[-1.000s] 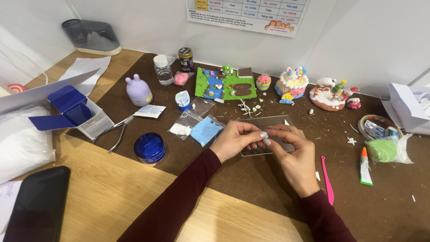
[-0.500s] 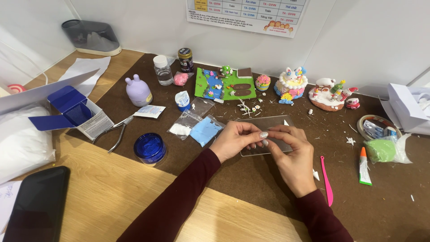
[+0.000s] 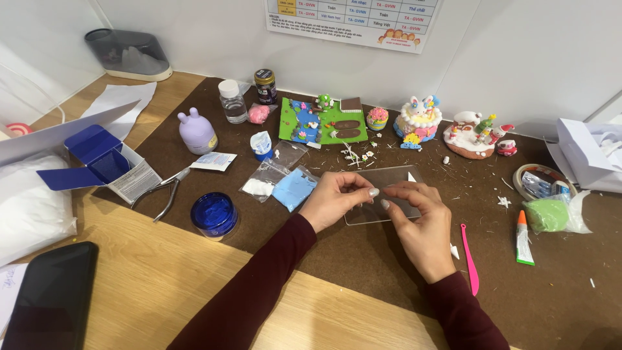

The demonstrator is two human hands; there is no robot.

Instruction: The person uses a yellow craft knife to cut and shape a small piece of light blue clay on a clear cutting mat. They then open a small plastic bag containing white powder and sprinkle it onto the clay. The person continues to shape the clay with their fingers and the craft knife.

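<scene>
Both hands meet over a clear plastic sheet (image 3: pixel 395 179) that lies on the brown mat (image 3: pixel 363 259). My left hand (image 3: pixel 337 199) and my right hand (image 3: pixel 421 223) have their fingertips pinched close together above the sheet's near edge. Whatever sits between the fingertips is too small to make out. A small bag of blue clay (image 3: pixel 295 188) and a bag of white clay (image 3: pixel 260 186) lie just left of my left hand. A pink sculpting tool (image 3: pixel 470 259) lies to the right of my right hand.
Behind the hands stand clay models: a green garden scene (image 3: pixel 324 121), a white cake (image 3: pixel 418 118), a snow scene (image 3: pixel 476 134). A blue round jar (image 3: pixel 214 214), pliers (image 3: pixel 162 192), an open blue box (image 3: pixel 97 159), a black phone (image 3: pixel 48 298) lie left. A glue tube (image 3: pixel 523 236) and green clay bag (image 3: pixel 551 215) lie right.
The fingertips of both hands have shifted slightly over the clear sheet. Nothing else has moved.
</scene>
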